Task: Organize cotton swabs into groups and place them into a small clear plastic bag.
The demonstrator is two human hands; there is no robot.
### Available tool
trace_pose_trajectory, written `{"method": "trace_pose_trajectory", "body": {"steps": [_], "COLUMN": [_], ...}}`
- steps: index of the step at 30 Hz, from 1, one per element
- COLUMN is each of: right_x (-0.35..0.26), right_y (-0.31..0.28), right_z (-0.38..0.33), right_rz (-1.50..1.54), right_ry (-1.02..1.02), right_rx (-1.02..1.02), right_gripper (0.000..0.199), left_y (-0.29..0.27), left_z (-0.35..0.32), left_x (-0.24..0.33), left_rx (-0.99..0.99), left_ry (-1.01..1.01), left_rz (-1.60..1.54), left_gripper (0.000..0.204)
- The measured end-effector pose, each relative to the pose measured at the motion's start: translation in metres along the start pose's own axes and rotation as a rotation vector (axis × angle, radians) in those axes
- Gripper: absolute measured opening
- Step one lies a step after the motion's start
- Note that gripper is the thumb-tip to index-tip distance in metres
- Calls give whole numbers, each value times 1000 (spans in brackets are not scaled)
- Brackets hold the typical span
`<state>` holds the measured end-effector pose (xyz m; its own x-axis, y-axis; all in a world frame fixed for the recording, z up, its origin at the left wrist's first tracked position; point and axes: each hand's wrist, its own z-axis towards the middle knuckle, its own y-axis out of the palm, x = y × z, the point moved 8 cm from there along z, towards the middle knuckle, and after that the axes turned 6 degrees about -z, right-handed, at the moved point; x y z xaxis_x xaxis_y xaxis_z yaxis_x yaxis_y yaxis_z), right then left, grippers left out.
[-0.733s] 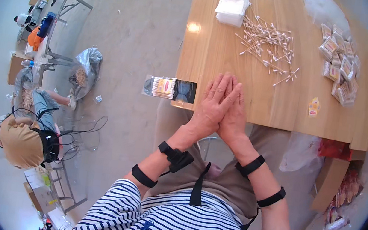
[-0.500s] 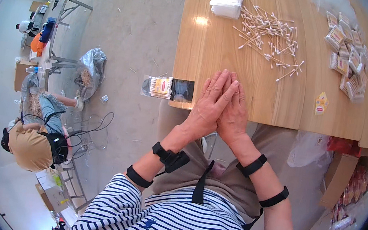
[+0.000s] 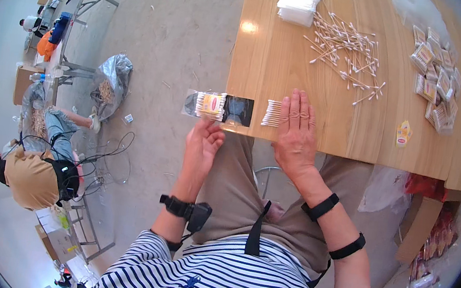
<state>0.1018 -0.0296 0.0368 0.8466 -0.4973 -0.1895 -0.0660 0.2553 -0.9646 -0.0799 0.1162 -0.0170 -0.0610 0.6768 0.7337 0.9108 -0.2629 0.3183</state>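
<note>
My left hand [image 3: 204, 145] is at the table's left corner, its fingers curled and the fingertips at the near edge of a pack of cotton swabs [image 3: 210, 106] with a yellow-and-white label. The pack lies in clear film beside a dark, shiny patch [image 3: 239, 111] and juts past the table's edge. My right hand [image 3: 297, 131] rests flat on the wood, fingers straight and together. From under its left side shows a row of cotton swabs [image 3: 271, 113], lined up side by side; the rest of the row is hidden beneath the hand.
Loose cotton swabs [image 3: 347, 51] lie scattered on the table [image 3: 277, 51], beside a stack of clear bags [image 3: 299, 1]. Filled packs [image 3: 437, 78] are piled at the right, with yellow labels [image 3: 403, 133] nearer me. Another person [image 3: 34, 176] sits at the left near a plastic sack [image 3: 112, 85].
My hands were pressed together on the table. The left has moved left and down to the swab pack; the right stays flat, and the row of swabs beside it now shows.
</note>
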Motion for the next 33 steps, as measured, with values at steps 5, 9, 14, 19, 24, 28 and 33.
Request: {"method": "trace_pose_trajectory", "body": {"steps": [5,9,14,19,24,28,33], "right_x": [-3,-6,-30,-59,-73,-84,-97], "right_y": [2,0,18,25,29,33,35], "right_z": [0,1,7,22,28,31,36], "right_rz": [-10,25,-31,-80,-68,-73,-37], "right_ry": [-19,11,27,27,30,9,-29], "right_rx": [-23,-46,-28,-1,-11,-23,-10], "right_gripper": [74,75,69,64,64,63,61], "left_y": [8,-6,-6,-2,3,1,9], "left_z": [62,93,103,102,98,100,77], "left_x": [1,-16,-30,-34,-33,-26,0], "left_rx": [-33,30,-11,-41,-37,-9,27], "left_ry": [53,1,-100,-141,-140,-41,173], "left_rz": [-451,-541,-629,-630,-644,-637,-484], "left_gripper": [30,21,15,13,12,9,6]}}
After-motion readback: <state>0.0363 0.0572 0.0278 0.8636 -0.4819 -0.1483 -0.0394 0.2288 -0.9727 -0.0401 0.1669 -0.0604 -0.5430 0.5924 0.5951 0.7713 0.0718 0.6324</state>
